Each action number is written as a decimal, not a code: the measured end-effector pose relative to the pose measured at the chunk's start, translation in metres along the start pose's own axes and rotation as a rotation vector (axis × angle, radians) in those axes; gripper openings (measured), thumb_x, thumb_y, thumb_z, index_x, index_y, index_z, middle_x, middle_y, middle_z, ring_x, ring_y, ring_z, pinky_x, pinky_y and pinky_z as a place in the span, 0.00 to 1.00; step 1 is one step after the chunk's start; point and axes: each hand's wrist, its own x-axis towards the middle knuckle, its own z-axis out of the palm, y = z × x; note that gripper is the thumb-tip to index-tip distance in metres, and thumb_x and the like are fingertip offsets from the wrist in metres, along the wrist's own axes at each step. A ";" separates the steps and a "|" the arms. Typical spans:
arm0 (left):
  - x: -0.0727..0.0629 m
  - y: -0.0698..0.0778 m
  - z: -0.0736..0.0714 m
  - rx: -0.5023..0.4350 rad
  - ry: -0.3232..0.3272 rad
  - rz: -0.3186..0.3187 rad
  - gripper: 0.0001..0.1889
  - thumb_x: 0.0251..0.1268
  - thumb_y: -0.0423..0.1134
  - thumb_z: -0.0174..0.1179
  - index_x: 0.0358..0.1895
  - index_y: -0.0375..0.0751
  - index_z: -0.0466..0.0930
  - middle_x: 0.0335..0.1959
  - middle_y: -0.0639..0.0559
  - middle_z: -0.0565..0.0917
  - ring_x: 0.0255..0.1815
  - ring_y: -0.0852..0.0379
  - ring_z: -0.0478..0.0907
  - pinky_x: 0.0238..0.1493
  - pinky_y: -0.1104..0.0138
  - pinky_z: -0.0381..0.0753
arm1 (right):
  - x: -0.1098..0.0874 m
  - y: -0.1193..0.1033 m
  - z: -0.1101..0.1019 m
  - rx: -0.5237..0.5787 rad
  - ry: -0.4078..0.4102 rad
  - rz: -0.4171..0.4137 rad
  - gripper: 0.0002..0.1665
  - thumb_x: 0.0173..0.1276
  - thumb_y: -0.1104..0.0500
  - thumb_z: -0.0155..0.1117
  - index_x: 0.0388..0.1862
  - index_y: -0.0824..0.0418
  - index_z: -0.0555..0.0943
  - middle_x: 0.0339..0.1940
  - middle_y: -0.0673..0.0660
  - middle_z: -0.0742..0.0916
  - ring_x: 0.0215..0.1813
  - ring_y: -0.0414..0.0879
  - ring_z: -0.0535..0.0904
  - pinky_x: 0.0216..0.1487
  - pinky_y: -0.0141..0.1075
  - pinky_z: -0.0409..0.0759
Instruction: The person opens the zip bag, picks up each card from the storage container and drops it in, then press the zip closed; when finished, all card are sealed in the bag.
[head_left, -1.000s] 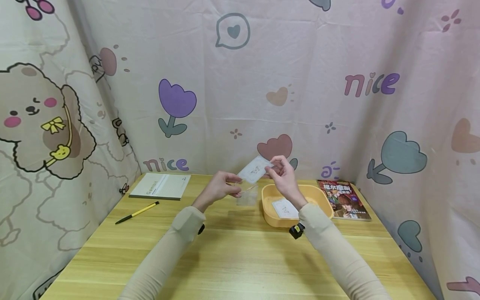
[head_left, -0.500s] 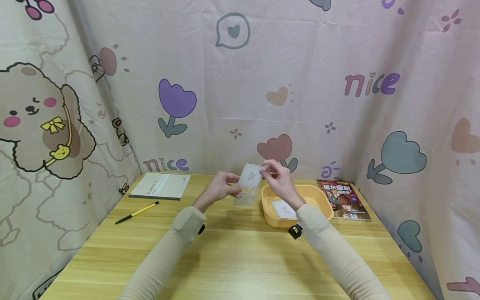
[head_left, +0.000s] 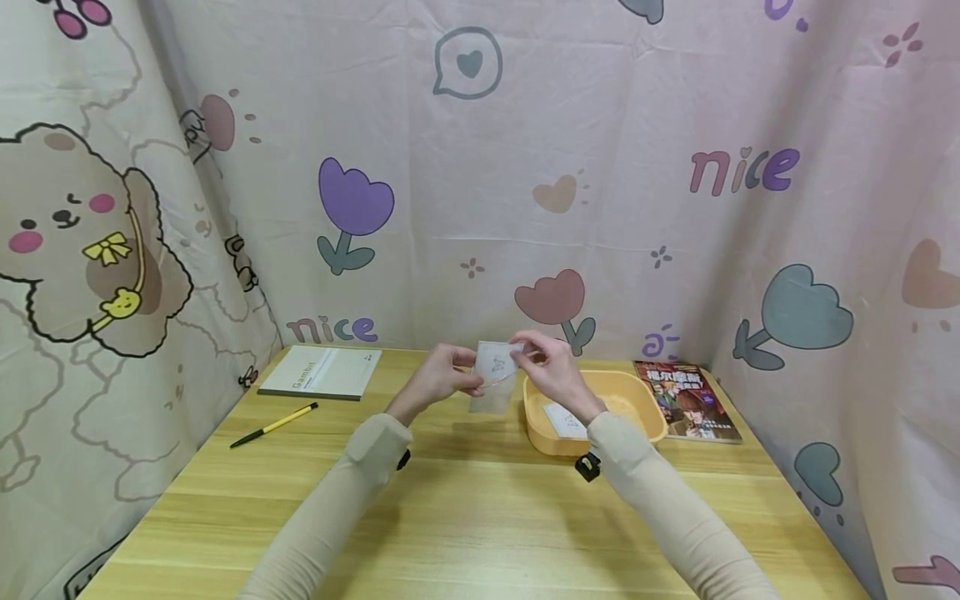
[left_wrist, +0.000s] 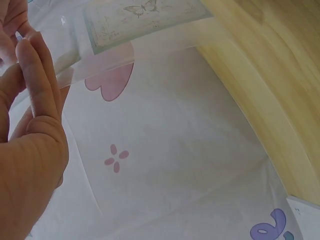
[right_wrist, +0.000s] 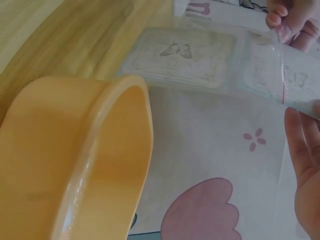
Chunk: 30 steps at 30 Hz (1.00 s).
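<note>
A clear zip bag (head_left: 491,405) hangs above the table, its mouth edge pinched by my left hand (head_left: 438,379). My right hand (head_left: 553,372) pinches the upper right corner of a pale card with a butterfly print (head_left: 495,358). In the right wrist view this card (right_wrist: 299,75) crosses the bag's red zip line (right_wrist: 284,92), its front part inside the bag. Deeper in the bag lies another butterfly card (right_wrist: 180,56). The left wrist view shows my left hand (left_wrist: 37,135) beside the bag, and a card (left_wrist: 145,22) through the film.
Right of the bag stands a yellow plastic basket (head_left: 637,400) with a butterfly card (head_left: 564,421) in it. Beyond it lies a comic-style magazine (head_left: 690,400). A notebook (head_left: 322,372) and a yellow-black pen (head_left: 274,425) lie at the left. A printed curtain (head_left: 465,167) hangs behind.
My right hand has moved down and left, turning the card from slanted to nearly upright and lowering it into the bag's mouth. My left hand has stayed nearly still.
</note>
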 end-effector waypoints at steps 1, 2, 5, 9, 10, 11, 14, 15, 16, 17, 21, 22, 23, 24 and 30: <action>0.000 0.000 0.000 0.004 0.000 0.001 0.17 0.59 0.21 0.62 0.53 0.22 0.79 0.51 0.28 0.82 0.34 0.44 0.87 0.42 0.56 0.90 | -0.001 0.001 0.000 -0.002 0.001 0.003 0.10 0.65 0.69 0.67 0.45 0.64 0.84 0.27 0.60 0.86 0.30 0.53 0.84 0.37 0.46 0.90; 0.000 0.000 0.000 0.007 0.002 0.003 0.17 0.59 0.21 0.62 0.53 0.22 0.79 0.51 0.28 0.82 0.34 0.44 0.87 0.41 0.56 0.90 | -0.001 0.002 0.001 -0.004 0.002 0.005 0.10 0.65 0.68 0.67 0.45 0.62 0.84 0.27 0.59 0.86 0.30 0.51 0.84 0.37 0.44 0.90; 0.000 0.000 0.001 0.013 0.004 0.009 0.17 0.59 0.21 0.62 0.53 0.22 0.79 0.50 0.28 0.83 0.34 0.44 0.87 0.42 0.54 0.90 | -0.003 0.002 0.001 0.005 -0.006 0.015 0.09 0.66 0.66 0.67 0.45 0.59 0.85 0.28 0.56 0.87 0.30 0.48 0.84 0.37 0.41 0.90; 0.001 0.000 0.001 0.017 0.005 0.016 0.14 0.59 0.21 0.63 0.50 0.22 0.80 0.48 0.29 0.83 0.33 0.46 0.87 0.42 0.54 0.90 | -0.006 0.002 0.001 -0.017 -0.038 0.013 0.08 0.67 0.64 0.66 0.45 0.57 0.85 0.34 0.54 0.88 0.35 0.45 0.84 0.38 0.37 0.89; 0.001 0.000 0.001 0.014 0.005 0.017 0.14 0.59 0.21 0.63 0.49 0.22 0.81 0.48 0.29 0.84 0.33 0.46 0.87 0.42 0.54 0.90 | -0.007 0.003 0.001 -0.025 -0.046 0.010 0.08 0.67 0.64 0.66 0.45 0.57 0.85 0.37 0.54 0.89 0.36 0.45 0.84 0.38 0.36 0.89; 0.001 0.000 0.001 0.012 0.004 0.017 0.14 0.59 0.21 0.63 0.49 0.22 0.81 0.48 0.29 0.84 0.33 0.46 0.87 0.42 0.55 0.90 | -0.007 0.003 0.001 -0.034 -0.053 0.007 0.08 0.67 0.64 0.66 0.44 0.57 0.85 0.38 0.54 0.89 0.37 0.44 0.84 0.39 0.35 0.89; 0.001 0.000 0.001 0.002 0.002 0.017 0.15 0.59 0.21 0.63 0.50 0.22 0.80 0.48 0.29 0.83 0.33 0.46 0.88 0.42 0.55 0.90 | -0.009 0.004 0.001 -0.054 -0.063 0.003 0.07 0.68 0.63 0.66 0.44 0.58 0.86 0.40 0.54 0.89 0.40 0.44 0.83 0.39 0.34 0.89; 0.001 0.000 0.000 -0.001 0.004 0.016 0.16 0.59 0.21 0.63 0.52 0.22 0.80 0.48 0.29 0.83 0.33 0.46 0.88 0.42 0.54 0.90 | -0.010 0.005 0.001 -0.059 -0.064 0.000 0.07 0.68 0.63 0.66 0.43 0.59 0.86 0.40 0.53 0.89 0.40 0.43 0.83 0.39 0.34 0.88; 0.001 0.000 0.000 -0.003 0.004 0.017 0.17 0.59 0.21 0.62 0.53 0.22 0.79 0.49 0.28 0.83 0.33 0.45 0.88 0.42 0.54 0.90 | -0.010 0.005 0.001 -0.062 -0.066 -0.005 0.07 0.67 0.63 0.66 0.42 0.59 0.87 0.40 0.53 0.89 0.39 0.43 0.83 0.39 0.34 0.88; 0.001 -0.001 0.000 -0.001 0.005 0.019 0.18 0.59 0.21 0.62 0.54 0.22 0.78 0.49 0.28 0.83 0.33 0.45 0.88 0.42 0.53 0.90 | -0.010 0.006 0.001 -0.062 -0.068 -0.011 0.06 0.67 0.63 0.66 0.41 0.59 0.87 0.39 0.53 0.89 0.38 0.43 0.83 0.39 0.34 0.88; 0.000 0.000 0.000 0.009 0.013 0.018 0.21 0.60 0.21 0.62 0.57 0.21 0.76 0.51 0.26 0.81 0.33 0.43 0.88 0.41 0.54 0.90 | -0.011 0.008 0.001 -0.068 -0.094 -0.034 0.05 0.67 0.63 0.67 0.40 0.59 0.88 0.36 0.51 0.88 0.36 0.40 0.80 0.36 0.32 0.87; 0.000 0.000 0.000 0.011 0.012 0.021 0.21 0.60 0.21 0.62 0.57 0.20 0.76 0.52 0.26 0.81 0.33 0.42 0.88 0.41 0.55 0.91 | -0.012 0.009 0.001 -0.072 -0.103 -0.038 0.05 0.67 0.63 0.67 0.39 0.59 0.88 0.35 0.50 0.88 0.36 0.40 0.80 0.35 0.31 0.87; -0.001 0.001 0.000 0.013 0.013 0.022 0.21 0.60 0.22 0.62 0.57 0.20 0.75 0.53 0.26 0.80 0.33 0.42 0.87 0.41 0.55 0.91 | -0.012 0.010 0.001 -0.077 -0.112 -0.039 0.06 0.67 0.63 0.67 0.39 0.58 0.88 0.35 0.50 0.87 0.36 0.39 0.79 0.35 0.31 0.87; -0.001 0.001 0.000 0.014 0.013 0.022 0.21 0.60 0.22 0.62 0.57 0.20 0.75 0.53 0.26 0.80 0.33 0.42 0.87 0.40 0.55 0.91 | -0.013 0.010 0.002 -0.081 -0.121 -0.038 0.06 0.67 0.62 0.66 0.39 0.58 0.88 0.35 0.49 0.87 0.36 0.39 0.79 0.35 0.31 0.86; 0.001 -0.002 -0.001 0.020 0.007 0.014 0.21 0.60 0.22 0.62 0.58 0.20 0.75 0.56 0.26 0.79 0.34 0.42 0.88 0.46 0.47 0.88 | -0.015 0.013 0.004 -0.079 -0.128 -0.027 0.06 0.67 0.65 0.66 0.39 0.59 0.89 0.34 0.49 0.85 0.37 0.40 0.80 0.35 0.32 0.87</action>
